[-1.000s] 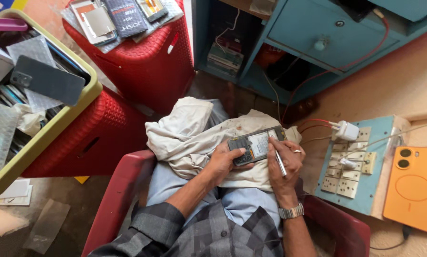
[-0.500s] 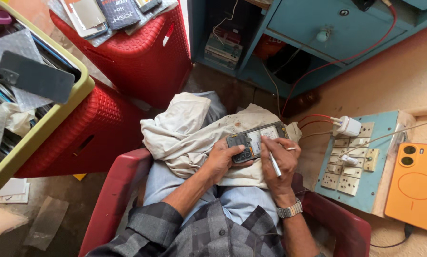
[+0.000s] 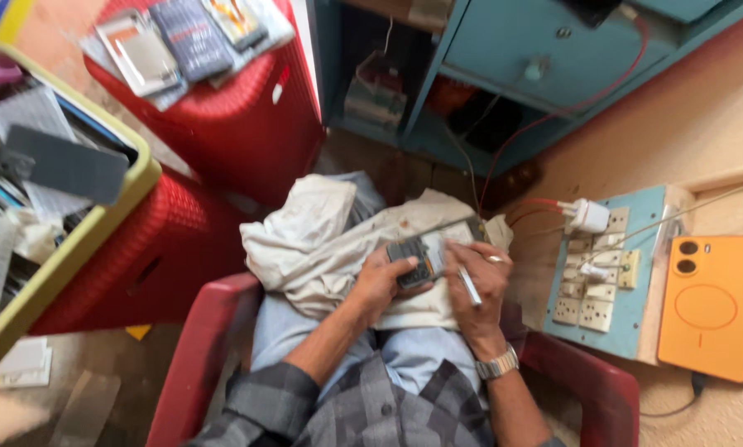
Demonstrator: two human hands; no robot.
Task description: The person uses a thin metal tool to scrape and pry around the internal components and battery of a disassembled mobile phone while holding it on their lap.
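Two hands work: left hand (image 3: 381, 281) grips an opened phone (image 3: 428, 253), right hand (image 3: 481, 285) pinches a thin tool (image 3: 469, 286).

Phone on a cloth on the lap, stools left, switchboard right.

The opened phone (image 3: 425, 252) lies on the cloth (image 3: 322, 240), under the left hand's (image 3: 381, 281) fingers; the right hand's (image 3: 481, 281) fingers pinch a tool (image 3: 468, 285) just beside it. Well right of the fingers sit the switchboard (image 3: 607, 265) and a second phone (image 3: 707, 306). Beyond the fingertips stands a cabinet (image 3: 520, 58); far left, stools (image 3: 247, 116) and a tray (image 3: 98, 223).

Both forearms bent inward, left hand (image 3: 381, 281) and right hand (image 3: 481, 285) fingers curled, close together.
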